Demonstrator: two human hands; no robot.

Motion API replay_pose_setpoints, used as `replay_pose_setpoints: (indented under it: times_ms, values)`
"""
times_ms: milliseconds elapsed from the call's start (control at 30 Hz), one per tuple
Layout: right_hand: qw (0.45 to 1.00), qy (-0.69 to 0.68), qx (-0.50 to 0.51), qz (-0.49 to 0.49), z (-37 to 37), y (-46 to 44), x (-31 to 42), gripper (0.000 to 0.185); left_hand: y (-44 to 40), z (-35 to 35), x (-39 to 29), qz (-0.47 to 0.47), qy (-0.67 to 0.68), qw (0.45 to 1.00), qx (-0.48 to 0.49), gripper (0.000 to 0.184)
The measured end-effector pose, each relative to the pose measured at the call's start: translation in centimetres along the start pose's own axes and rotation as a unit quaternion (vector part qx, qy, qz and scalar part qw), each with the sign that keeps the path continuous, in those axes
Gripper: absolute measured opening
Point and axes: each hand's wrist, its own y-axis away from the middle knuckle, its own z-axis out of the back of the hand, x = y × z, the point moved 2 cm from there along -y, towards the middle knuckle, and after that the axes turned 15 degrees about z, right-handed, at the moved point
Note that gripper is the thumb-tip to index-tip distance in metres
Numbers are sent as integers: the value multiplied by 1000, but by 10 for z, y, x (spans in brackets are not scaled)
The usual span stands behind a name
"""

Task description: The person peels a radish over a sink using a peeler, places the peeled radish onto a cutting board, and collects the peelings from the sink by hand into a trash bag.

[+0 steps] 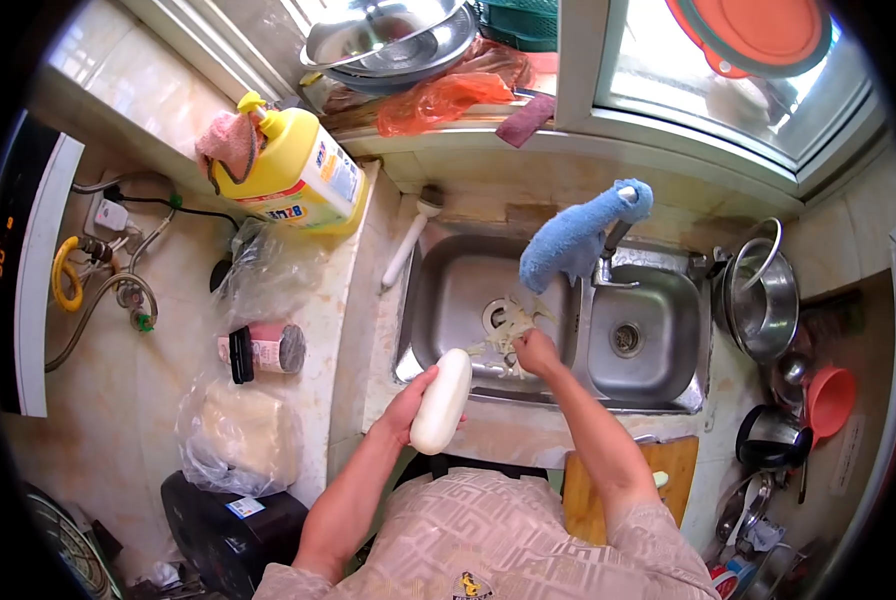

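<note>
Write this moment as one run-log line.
left hand: holding smooth white oblong vegetable | right hand: at thin pale peelings in left steel sink basin | fluffy blue cloth: draped over metal tap

The right hand (536, 352) blurs among pale peelings (511, 318) — whether it grips anything is unclear. A blue cloth (576, 238) hides the faucet's (606, 268) top; the right arm (600, 425) partly covers a wooden board (680, 468) — metal bowls (408, 52) are cut off above.

Steel sink (443, 290), beige tiled wall (468, 175) behind it; white-framed window (668, 105) above sink, bright daylight; marbled counter (333, 310) left of sink
</note>
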Motion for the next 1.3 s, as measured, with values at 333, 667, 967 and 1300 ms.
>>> replay_pose_setpoints:
  times_ms: [333, 667, 967, 1300]
  values:
    - [877, -437, -9, 198, 61, 68, 143, 19, -18, 1, -8, -4, -24, 999, 29, 54]
    - [973, 3, -184, 136, 44, 28, 42, 21, 16, -10, 8, -107, -248, 963, -19, 75]
    - [896, -439, 12, 69, 75, 62, 92, 21, 13, -22, 6, -206, -477, 845, -124, 58]
    - [832, -546, 79, 66, 68, 71, 110, 22, 5, -30, 2, -189, -538, 805, -164, 57]
